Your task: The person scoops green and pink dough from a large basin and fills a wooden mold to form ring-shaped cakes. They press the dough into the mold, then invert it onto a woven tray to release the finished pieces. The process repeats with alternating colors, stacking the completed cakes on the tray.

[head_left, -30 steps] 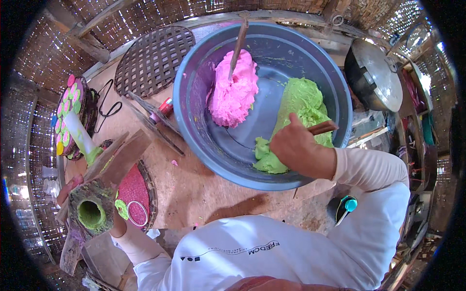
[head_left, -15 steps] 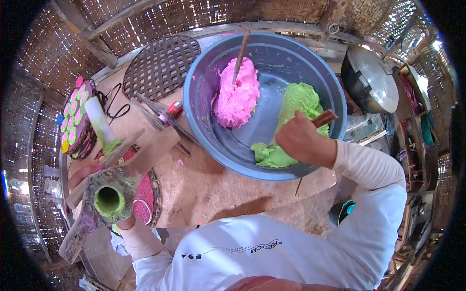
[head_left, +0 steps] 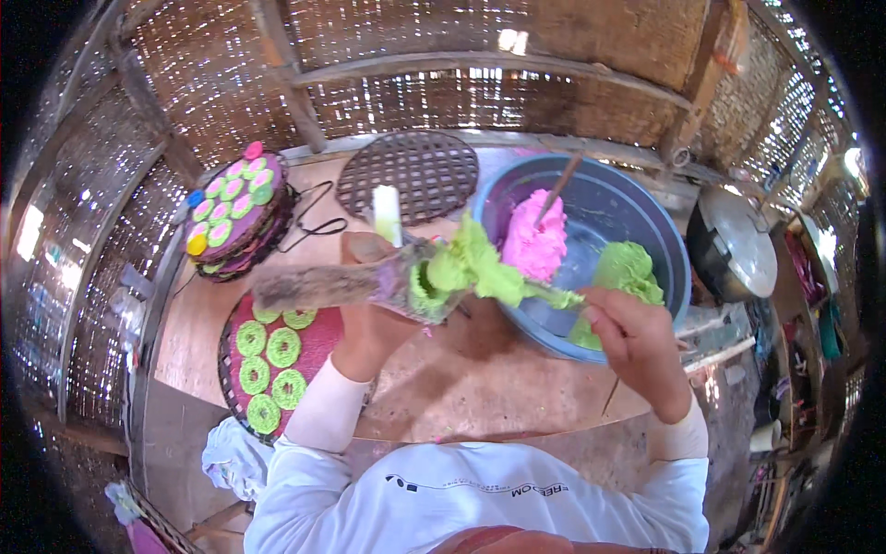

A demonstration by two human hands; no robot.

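Note:
My left hand is closed around a wooden dough press, which is tilted with its round hole facing right. A white cylinder smeared with green rises just beyond that hand. Between the thumb and fingers of my right hand is a stick, mostly hidden under green dough. A big lump of green dough spans from the stick to the press's hole, touching its rim. Behind my right hand, more green dough lies in the blue tub, beside a pink dough mound with a wooden stick standing in it.
At lower left, a round red tray carries several green dough rings. Stacked trays with pink and green pieces stand at far left. A woven lattice tray lies at the back, and a lidded pot stands right.
My right hand has lifted green dough out of the tub on the stick and brought it to the press's hole. My left hand has moved the press rightward and tipped it. The view has shifted.

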